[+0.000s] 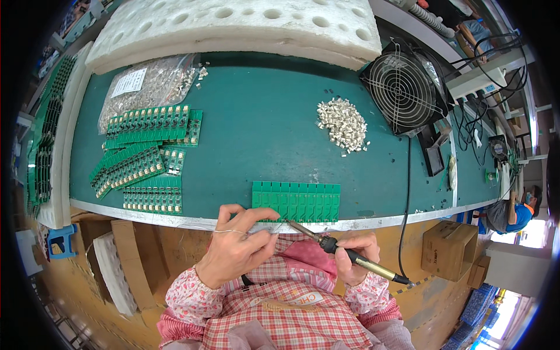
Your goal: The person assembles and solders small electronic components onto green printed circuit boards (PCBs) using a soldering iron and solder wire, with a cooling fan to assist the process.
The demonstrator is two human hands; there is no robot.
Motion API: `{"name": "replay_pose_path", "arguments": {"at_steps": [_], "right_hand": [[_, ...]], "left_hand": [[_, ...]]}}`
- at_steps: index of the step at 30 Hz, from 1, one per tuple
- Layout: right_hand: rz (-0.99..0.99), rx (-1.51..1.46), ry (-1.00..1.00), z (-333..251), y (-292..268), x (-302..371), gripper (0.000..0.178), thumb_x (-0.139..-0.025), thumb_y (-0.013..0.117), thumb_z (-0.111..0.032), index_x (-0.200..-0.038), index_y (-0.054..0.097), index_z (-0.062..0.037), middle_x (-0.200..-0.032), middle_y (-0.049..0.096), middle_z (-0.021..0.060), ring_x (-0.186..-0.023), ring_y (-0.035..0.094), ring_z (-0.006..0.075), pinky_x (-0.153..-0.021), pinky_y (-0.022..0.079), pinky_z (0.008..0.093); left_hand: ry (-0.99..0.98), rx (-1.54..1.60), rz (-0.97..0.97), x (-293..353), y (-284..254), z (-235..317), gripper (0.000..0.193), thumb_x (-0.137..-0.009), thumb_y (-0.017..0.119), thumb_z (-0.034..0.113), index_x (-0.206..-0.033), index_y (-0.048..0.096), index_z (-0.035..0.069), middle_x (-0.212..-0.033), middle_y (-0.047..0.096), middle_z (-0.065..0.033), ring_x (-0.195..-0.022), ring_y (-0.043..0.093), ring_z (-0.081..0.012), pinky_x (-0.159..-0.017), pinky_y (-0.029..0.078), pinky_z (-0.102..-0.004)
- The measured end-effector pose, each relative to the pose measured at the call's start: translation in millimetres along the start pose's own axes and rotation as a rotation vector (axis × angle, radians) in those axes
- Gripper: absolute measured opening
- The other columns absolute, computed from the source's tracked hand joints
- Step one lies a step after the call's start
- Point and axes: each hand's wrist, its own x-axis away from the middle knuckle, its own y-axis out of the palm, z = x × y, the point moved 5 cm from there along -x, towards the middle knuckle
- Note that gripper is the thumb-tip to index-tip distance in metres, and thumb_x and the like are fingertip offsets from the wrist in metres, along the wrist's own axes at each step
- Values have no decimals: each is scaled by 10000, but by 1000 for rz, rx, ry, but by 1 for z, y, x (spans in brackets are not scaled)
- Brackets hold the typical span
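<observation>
A green circuit board panel (296,201) lies at the table's front edge, its near side along the metal edge strip. My right hand (357,256) grips a soldering iron (376,268) by its black and yellowish handle. The iron's tip meets the panel's near edge, around the middle. Thin solder wire (224,231) runs across my left hand (239,245), whose thumb and forefinger pinch together close to that tip. The wire's end between the fingers is too small to make out.
Stacked populated boards (149,125) and a bag of small parts (149,84) lie left. A pile of white connectors (342,125) sits right of centre, near a black fan (402,90). White foam (233,29) spans the back. The iron's black cable (407,204) hangs over the edge.
</observation>
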Motion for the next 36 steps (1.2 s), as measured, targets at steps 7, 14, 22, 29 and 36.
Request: {"name": "replay_pose_path", "arguments": {"at_steps": [7, 14, 22, 29, 36], "right_hand": [[6, -2, 23, 0, -1, 2, 192, -733, 703, -2, -858, 557, -2, -644, 612, 85, -524, 595, 162, -487, 471, 264], [0, 14, -19, -3, 2, 0, 198, -728, 708, -7, -853, 555, 5, -653, 616, 92, -528, 605, 173, -495, 483, 267], [54, -14, -14, -10, -1, -5, 175, -773, 673, -21, -889, 547, 17, -647, 612, 91, -526, 603, 170, -487, 479, 273], [-2, -44, 8, -5, 8, -4, 194, -782, 685, -34, -907, 545, 18, -670, 615, 100, -520, 593, 160, -474, 466, 267], [-53, -41, 19, -2, 13, -4, 199, -774, 692, -25, -901, 543, 10, -667, 625, 99, -527, 594, 149, -478, 465, 257]], "left_hand": [[26, -23, 19, -1, 1, 2, 282, -669, 730, 66, -558, 471, 77, -1032, 652, -34, -789, 567, -196, -772, 363, -366], [10, -62, 79, 6, -8, -2, 275, -642, 725, 59, -535, 473, 84, -1021, 657, -42, -797, 594, -186, -763, 332, -386], [-21, -18, 73, 10, -10, -6, 252, -649, 716, 57, -532, 494, 82, -1031, 661, -45, -743, 559, -184, -761, 332, -382], [-18, -17, 81, 7, -12, -6, 246, -651, 719, 67, -532, 505, 84, -1044, 663, -21, -725, 521, -177, -758, 332, -370], [-20, -15, 81, 8, -8, -8, 263, -655, 724, 68, -528, 494, 86, -1043, 662, -22, -730, 525, -173, -750, 333, -360]]}}
